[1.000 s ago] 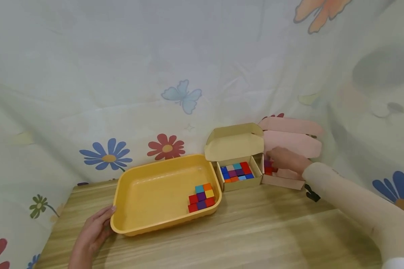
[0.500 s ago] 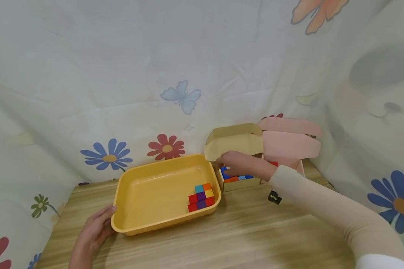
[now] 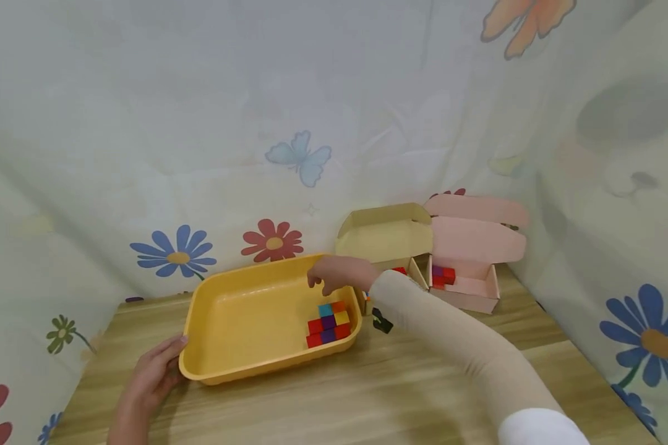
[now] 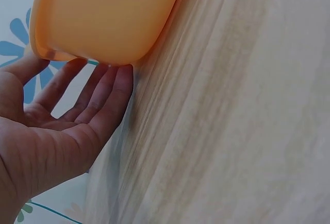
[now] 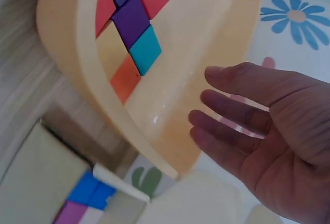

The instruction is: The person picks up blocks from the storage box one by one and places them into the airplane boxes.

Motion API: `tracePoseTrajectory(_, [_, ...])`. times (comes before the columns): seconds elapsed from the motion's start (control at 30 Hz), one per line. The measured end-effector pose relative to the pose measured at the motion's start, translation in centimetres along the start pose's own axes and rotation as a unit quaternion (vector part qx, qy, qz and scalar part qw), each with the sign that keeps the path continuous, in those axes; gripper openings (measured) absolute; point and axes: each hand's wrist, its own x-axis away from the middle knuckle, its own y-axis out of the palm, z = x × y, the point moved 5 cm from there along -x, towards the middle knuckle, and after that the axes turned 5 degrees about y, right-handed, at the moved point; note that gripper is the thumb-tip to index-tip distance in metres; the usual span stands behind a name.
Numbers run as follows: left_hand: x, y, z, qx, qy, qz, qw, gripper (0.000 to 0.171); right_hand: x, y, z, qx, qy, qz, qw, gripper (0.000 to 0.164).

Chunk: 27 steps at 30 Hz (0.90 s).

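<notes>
My left hand (image 3: 153, 374) is at the left end of a yellow tray (image 3: 256, 372). In the left wrist view its fairly straight fingers touch the tray's outer wall, with the thumb at the rim. My right hand (image 3: 341, 273) hovers over the tray's back right corner, above a group of coloured cubes. The right wrist view shows its fingers loosely bent, with nothing between them. Below it lie a teal cube (image 5: 146, 50), an orange cube (image 5: 126, 78) and a purple cube (image 5: 130, 19), beside several red, yellow and purple ones along the tray's right side.
Right of the tray stands a cream cardboard box (image 3: 386, 238), lid up, with coloured cubes, partly hidden behind my sleeve (image 3: 445, 327). Beside it a pink box (image 3: 467, 301) with raised lid holds red and purple cubes. A flowered cloth (image 3: 228, 123) hangs behind the wooden table (image 3: 289, 414).
My right hand has travelled left, from the pink box past the cream box to over the tray. The left hand has stayed at the tray's left end.
</notes>
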Motion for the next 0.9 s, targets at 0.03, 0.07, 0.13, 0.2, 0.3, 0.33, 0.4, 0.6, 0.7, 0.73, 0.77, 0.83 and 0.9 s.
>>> tracePoseTrajectory(0.03, [0.0,-0.1,0.1,-0.002,0.001,0.000,1.0000,0.081,-0.5,0.2,0.0,-0.001,0.002,-0.005,1.000,0.035])
tracePoseTrajectory(0.07, [-0.1,-0.1,0.3,-0.004,0.001,-0.002,1.0000,0.081,-0.9,0.5,0.0,-0.007,0.008,-0.012,1.000,0.037])
tracePoseTrajectory(0.13, [-0.2,-0.1,0.4,-0.003,0.001,-0.008,1.0000,0.082,-1.6,1.0,0.1,-0.013,0.016,-0.028,0.999,0.040])
tracePoseTrajectory(0.2, [-0.3,0.0,0.5,-0.004,0.000,-0.016,0.9999,0.082,-2.2,1.4,0.5,-0.019,0.029,-0.039,0.999,0.040])
tracePoseTrajectory(0.3, [-0.3,0.0,0.5,0.001,0.000,-0.018,0.9998,0.082,-2.7,2.0,0.9,-0.036,0.033,-0.060,0.997,0.039])
tracePoseTrajectory(0.33, [-0.3,-0.1,0.4,0.000,0.000,-0.018,0.9998,0.082,-2.9,2.2,1.0,-0.042,0.033,-0.067,0.996,0.038])
tracePoseTrajectory(0.4, [-0.3,-0.2,0.3,0.002,0.001,-0.017,0.9999,0.082,-3.0,2.7,1.1,-0.051,0.027,-0.085,0.995,0.039])
tracePoseTrajectory(0.6, [-0.2,-0.4,0.3,0.009,-0.001,-0.013,0.9999,0.080,-3.5,4.0,1.0,-0.071,0.010,-0.117,0.991,0.037])
tracePoseTrajectory(0.7, [-0.1,-0.4,0.2,0.012,-0.006,-0.010,0.9999,0.080,-3.7,4.4,0.8,-0.071,-0.003,-0.119,0.990,0.035])
tracePoseTrajectory(0.73, [-0.1,-0.4,0.2,0.012,-0.008,-0.010,0.9998,0.081,-3.8,4.4,0.7,-0.069,-0.007,-0.117,0.991,0.033])
tracePoseTrajectory(0.77, [-0.1,-0.3,0.2,0.012,-0.008,-0.010,0.9998,0.082,-3.8,4.4,0.6,-0.065,-0.011,-0.114,0.991,0.032])
tracePoseTrajectory(0.83, [-0.1,-0.3,0.2,0.009,-0.007,-0.011,0.9999,0.084,-3.9,4.4,0.5,-0.060,-0.013,-0.111,0.992,0.026])
tracePoseTrajectory(0.9, [-0.2,-0.3,0.1,0.007,-0.007,-0.011,0.9999,0.084,-3.9,4.4,0.4,-0.049,-0.016,-0.108,0.993,0.020])
